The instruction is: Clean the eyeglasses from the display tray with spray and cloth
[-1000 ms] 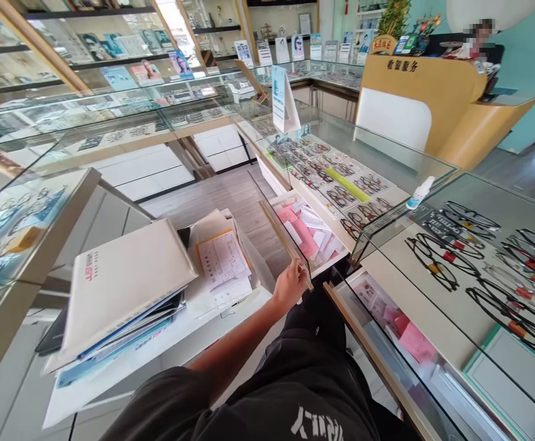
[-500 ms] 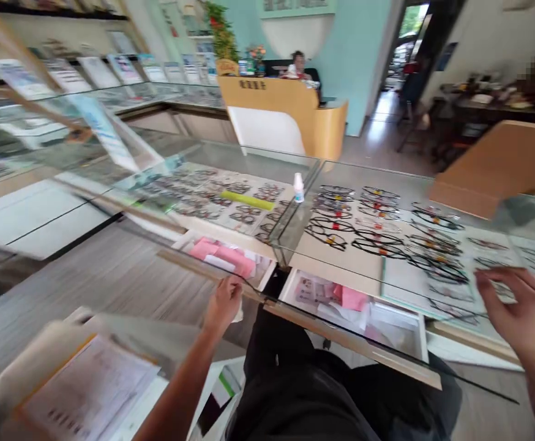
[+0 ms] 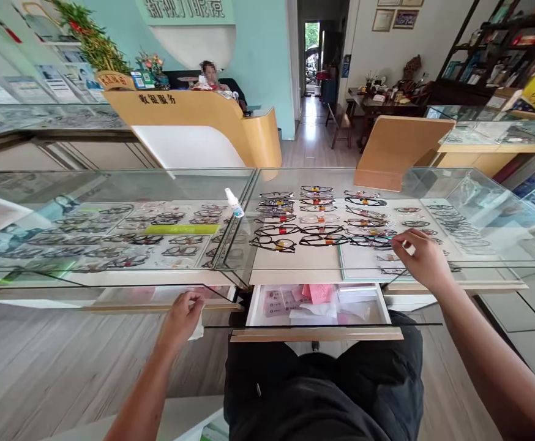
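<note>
The view swings rightward, and the stack of folders and papers beside the left arm is gone from sight. Just above the left grip (image 3: 181, 318), the left drawer (image 3: 141, 308) now looks pushed further in, its pink papers reduced to a narrow strip. More of a white scrap (image 3: 198, 329) shows below that grip. The right grip (image 3: 426, 260), unseen a second ago, has since shifted left to the near end of some black glasses (image 3: 372, 241), its fingertips closer together; contact is unclear. Beyond it, a brown board (image 3: 400, 150) and dark shelves (image 3: 492, 46) now appear.
</note>
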Motion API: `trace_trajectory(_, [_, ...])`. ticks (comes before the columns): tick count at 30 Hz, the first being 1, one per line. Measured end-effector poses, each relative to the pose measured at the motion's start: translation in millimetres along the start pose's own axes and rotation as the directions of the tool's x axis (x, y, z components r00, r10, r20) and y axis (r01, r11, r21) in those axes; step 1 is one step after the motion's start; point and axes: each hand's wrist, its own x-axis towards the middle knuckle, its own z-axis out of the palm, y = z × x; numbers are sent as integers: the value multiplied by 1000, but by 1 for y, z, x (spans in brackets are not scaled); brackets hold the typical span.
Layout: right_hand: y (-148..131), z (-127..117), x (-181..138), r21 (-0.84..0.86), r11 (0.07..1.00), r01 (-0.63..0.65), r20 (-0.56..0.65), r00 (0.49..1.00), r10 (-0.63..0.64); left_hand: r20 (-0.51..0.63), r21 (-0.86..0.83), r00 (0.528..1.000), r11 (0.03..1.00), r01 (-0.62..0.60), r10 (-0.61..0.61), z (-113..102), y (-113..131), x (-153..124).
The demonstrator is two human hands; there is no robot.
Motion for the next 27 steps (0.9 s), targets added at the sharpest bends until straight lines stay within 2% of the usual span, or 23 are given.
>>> trace_trajectory(5, [-4, 11, 39, -153, 982, -110, 145, 981, 132, -3, -21, 999, 999, -33, 33, 3, 6, 25])
trace_trajectory(9, [-16, 23, 76, -327, 936, -130, 336, 910, 244, 8, -24, 999, 999, -36, 36, 6, 13, 42])
trace_trajectory(11, [-20, 29, 88, -364, 924, -119, 371, 891, 262, 13, -24, 999, 999, -37, 37, 7, 17, 49])
trace_trajectory(19, [-19, 43, 104, -374, 925, -60, 440, 867, 234, 64, -30, 998, 999, -22, 24, 4, 20, 53])
trace_trajectory(27, [-17, 38, 104, -360, 932, -43, 423, 883, 204, 250, 11, 966, 997, 71, -72, -36, 40, 24])
